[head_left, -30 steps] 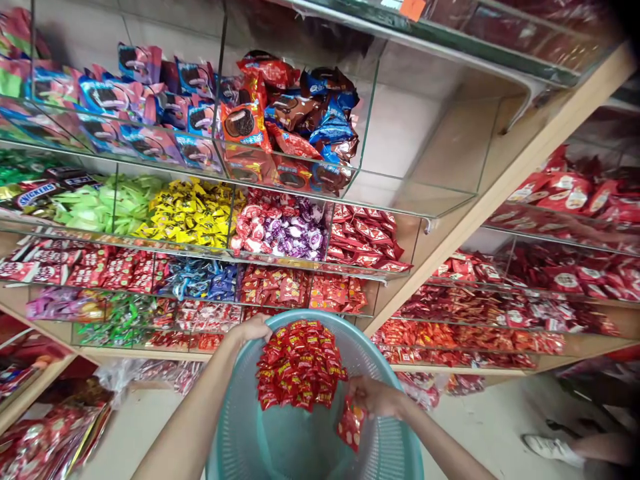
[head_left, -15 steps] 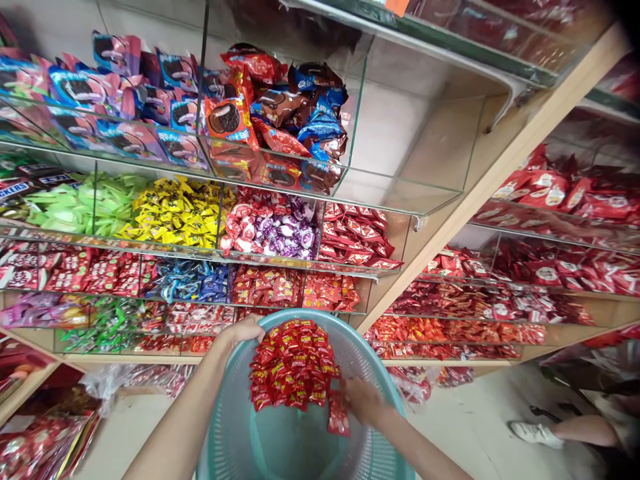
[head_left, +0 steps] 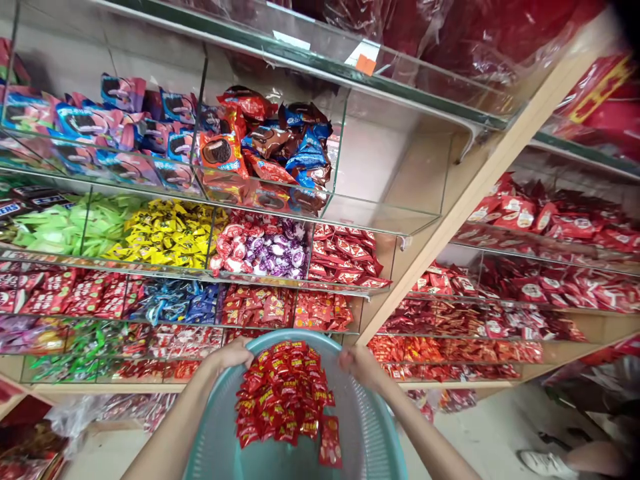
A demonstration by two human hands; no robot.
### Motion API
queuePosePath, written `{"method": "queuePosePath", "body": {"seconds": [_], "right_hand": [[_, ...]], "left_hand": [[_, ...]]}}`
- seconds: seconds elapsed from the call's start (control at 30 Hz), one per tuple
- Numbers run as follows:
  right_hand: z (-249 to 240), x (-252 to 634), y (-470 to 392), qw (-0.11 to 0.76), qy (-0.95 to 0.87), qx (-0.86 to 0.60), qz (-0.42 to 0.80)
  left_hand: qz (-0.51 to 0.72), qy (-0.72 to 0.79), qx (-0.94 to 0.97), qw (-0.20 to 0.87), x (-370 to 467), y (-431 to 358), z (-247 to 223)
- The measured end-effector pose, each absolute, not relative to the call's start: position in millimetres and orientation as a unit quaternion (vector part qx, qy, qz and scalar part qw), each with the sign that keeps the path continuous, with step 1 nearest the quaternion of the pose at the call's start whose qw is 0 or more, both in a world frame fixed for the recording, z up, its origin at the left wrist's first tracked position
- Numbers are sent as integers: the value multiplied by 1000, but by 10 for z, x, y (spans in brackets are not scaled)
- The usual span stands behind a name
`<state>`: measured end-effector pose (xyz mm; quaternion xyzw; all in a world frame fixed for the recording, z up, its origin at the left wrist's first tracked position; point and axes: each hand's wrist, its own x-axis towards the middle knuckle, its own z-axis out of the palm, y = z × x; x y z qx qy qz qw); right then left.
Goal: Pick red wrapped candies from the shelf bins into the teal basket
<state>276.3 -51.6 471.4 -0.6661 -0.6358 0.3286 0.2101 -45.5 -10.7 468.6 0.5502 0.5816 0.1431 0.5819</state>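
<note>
Left hand (head_left: 233, 355) clasping the teal basket (head_left: 367, 413); small red packets (head_left: 283, 393) heaped between the hands; then one larger packet (head_left: 330, 441), long axis fore-and-aft, nearer the right hand (head_left: 363, 365), blurred at the rim, grip impossible to tell!

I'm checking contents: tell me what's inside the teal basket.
A heap of small red packets and one larger red packet; the heap covers whatever lies beneath it.

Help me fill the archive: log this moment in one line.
Left hand: gripping round teal plastic basket; right hand: at rim, blurred; inside: piled glossy red packets, flat red packet beside
</note>
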Motion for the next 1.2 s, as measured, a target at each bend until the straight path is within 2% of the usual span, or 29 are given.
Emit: {"method": "queuePosePath", "body": {"seconds": [0.1, 0.23, 0.43, 0.67, 0.77, 0.9, 1.2], "right_hand": [[4776, 2696, -66, 312, -549, -680, 372], [4672, 2474, 278, 398, -429, -682, 438], [4583, 2273, 346, 481, -340, -636, 498], [4767, 2581, -85, 543, -347, -587, 490], [4886, 2800, -447, 491, -440, -569, 491], [4961, 2958, -874, 341, -546, -562, 519], [4695, 2704, -1157, 32, -564, -615, 550]], "left_hand": [[149, 577, 556, 579, -461, -97, 4664], [157, 573, 556, 581, -473, -74, 4587], [148, 586, 553, 573, -469, -71, 4598], [154, 583, 546, 581, -481, -53, 4617], [147, 585, 544, 583, -482, -44, 4629], [142, 574, 549, 591, -488, -45, 4643], [148, 560, 550, 602, -513, -9, 4546]]}}
